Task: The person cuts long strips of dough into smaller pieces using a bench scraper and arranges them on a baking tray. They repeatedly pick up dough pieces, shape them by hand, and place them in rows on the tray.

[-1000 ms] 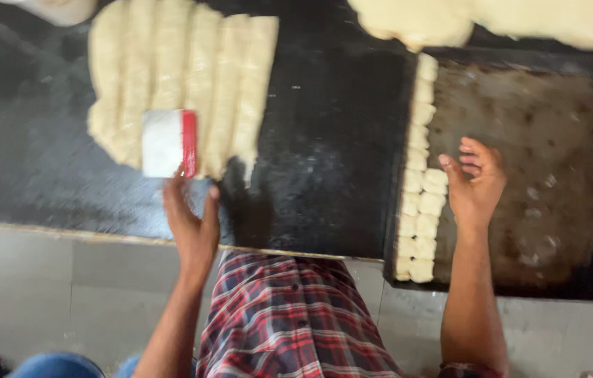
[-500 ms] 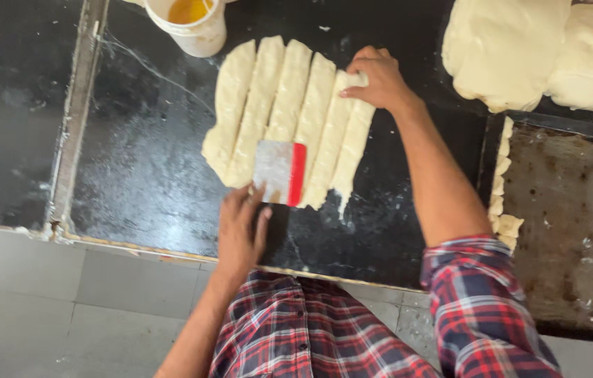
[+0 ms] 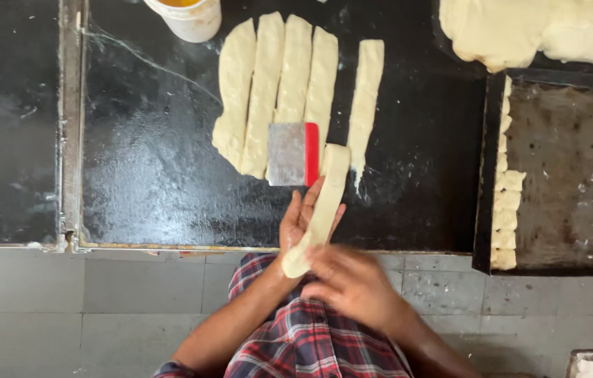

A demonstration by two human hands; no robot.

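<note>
Both hands, left hand (image 3: 303, 220) and right hand (image 3: 349, 280), fingers closed around one dough strip (image 3: 321, 206), five strips (image 3: 279, 91) waiting on the counter (image 3: 142, 175), tray (image 3: 555, 175) edge-filled only.

Both hands, left hand (image 3: 305, 222) and right hand (image 3: 354, 283), are now holding one dough strip (image 3: 324, 204), having left the scraper (image 3: 293, 154).
</note>
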